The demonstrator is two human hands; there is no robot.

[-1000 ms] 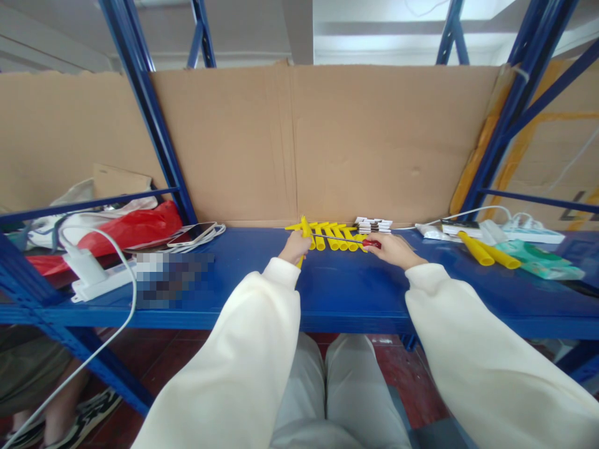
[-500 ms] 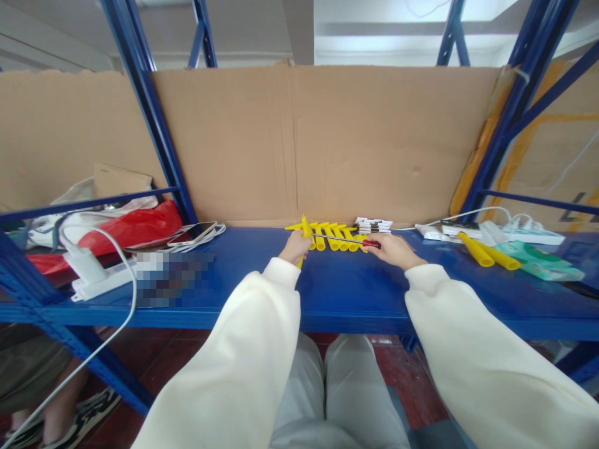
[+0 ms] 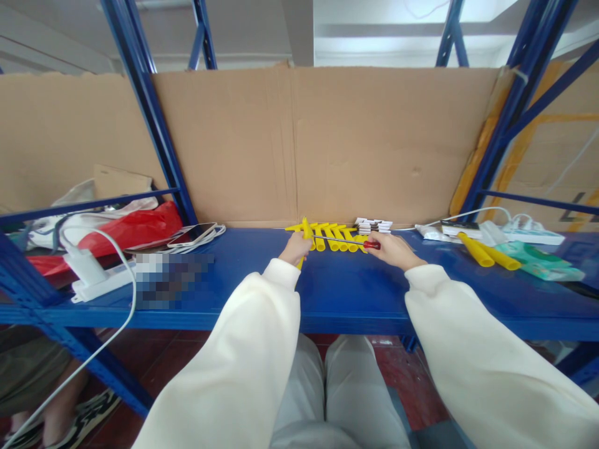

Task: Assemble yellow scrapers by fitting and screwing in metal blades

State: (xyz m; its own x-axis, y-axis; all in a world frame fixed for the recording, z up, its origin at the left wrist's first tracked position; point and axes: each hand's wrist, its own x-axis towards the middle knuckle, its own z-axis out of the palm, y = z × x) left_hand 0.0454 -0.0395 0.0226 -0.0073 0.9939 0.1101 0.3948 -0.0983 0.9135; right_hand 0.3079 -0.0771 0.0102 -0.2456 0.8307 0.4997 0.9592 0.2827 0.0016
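Note:
My left hand (image 3: 294,248) is closed around a yellow plastic piece (image 3: 307,228) with a tube-like body, held upright above the blue shelf. My right hand (image 3: 394,251) grips the red handle of a screwdriver (image 3: 372,245). Its long metal shaft runs left, and the tip meets the yellow piece in my left hand; the exact contact is too small to make out. Just behind the shaft, several similar yellow pieces (image 3: 343,246) lie side by side in a row, their round open ends toward me.
Behind the row sits a stack of small white-and-black packets (image 3: 373,226). Two yellow tubes (image 3: 480,251) and a green packet (image 3: 538,260) lie at the right. A white power strip (image 3: 105,279) and a red bag (image 3: 135,224) are at the left. Cardboard (image 3: 365,137) walls the back.
Hardly anything differs. The screwdriver's handle looks slightly turned in my right hand, while both hands and the yellow piece stay in place.

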